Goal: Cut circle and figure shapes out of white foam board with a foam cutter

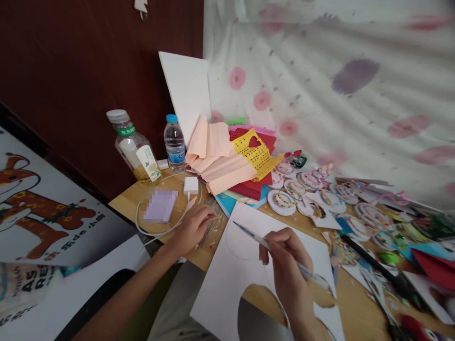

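My right hand (289, 265) is closed round a slim clear pen (250, 234), its tip pointing up and to the left. Beneath it lies a white sheet of card (220, 293) with a large round hole cut near its front edge and further cutouts at the right. A faint pencil-like circle outline (229, 248) shows on the card, left of the pen. My left hand (195, 226) is just left of the card, fingers loosely bent and nothing visible in them. Near its fingertips, thin strips (211, 229) lie on the wooden table.
A purple pixelated item (159, 207), white charger (191, 185) with cable, tea bottle (137, 151) and water bottle (175, 147) stand left. Peach crepe paper (227, 166) and yellow punched paper (258, 154) are piled behind. Beaded bracelets on round cards (282, 201) and scissors (382, 303) lie right.
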Tool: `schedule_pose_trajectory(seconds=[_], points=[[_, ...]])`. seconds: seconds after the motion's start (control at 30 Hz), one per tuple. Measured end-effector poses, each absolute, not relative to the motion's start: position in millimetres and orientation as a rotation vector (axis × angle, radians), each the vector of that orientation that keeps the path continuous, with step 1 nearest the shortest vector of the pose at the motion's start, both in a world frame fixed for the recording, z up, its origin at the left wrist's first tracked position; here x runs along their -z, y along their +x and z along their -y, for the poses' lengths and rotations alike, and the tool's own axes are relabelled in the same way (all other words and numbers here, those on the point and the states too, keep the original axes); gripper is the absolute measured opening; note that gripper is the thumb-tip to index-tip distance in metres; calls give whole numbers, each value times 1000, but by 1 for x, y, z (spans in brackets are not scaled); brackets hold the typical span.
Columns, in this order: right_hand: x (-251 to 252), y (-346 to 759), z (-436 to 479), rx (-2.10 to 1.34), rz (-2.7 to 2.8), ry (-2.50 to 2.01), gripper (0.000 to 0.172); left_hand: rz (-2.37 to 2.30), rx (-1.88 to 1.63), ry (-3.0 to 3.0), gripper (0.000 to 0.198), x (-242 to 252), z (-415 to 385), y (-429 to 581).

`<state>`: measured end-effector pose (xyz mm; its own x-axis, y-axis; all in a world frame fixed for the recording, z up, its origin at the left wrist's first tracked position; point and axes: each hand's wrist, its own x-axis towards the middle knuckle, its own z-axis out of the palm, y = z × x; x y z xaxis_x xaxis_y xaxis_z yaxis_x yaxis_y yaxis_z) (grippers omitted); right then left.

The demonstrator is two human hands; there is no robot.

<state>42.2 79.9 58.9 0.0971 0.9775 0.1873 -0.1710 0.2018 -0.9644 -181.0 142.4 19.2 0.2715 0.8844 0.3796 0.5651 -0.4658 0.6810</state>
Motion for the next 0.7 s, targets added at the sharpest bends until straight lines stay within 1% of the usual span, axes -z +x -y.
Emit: schedule_pose_trajectory(seconds=[0.2, 0.3, 0.5, 0.63, 0.7], points=[[-68, 50, -73, -1122, 1100, -927, 14, -1083, -1214, 1733, 9, -46, -118, -170], [-71, 55, -71, -1163, 1149, -906, 13, -1010, -1218, 1607, 8, -58, -109, -167], [-67, 53, -71, -1307, 1222, -936, 15, -935, -1136, 1746, 8, -67, -103, -166], [-70, 41, -73, -1434, 1196, -859, 21, -823, -1247, 1751, 8, -69, -101, -164], [-75, 33, -80, -1464, 1224, -847, 22, -841, -1309, 1770, 9, -71, -103, -170]])
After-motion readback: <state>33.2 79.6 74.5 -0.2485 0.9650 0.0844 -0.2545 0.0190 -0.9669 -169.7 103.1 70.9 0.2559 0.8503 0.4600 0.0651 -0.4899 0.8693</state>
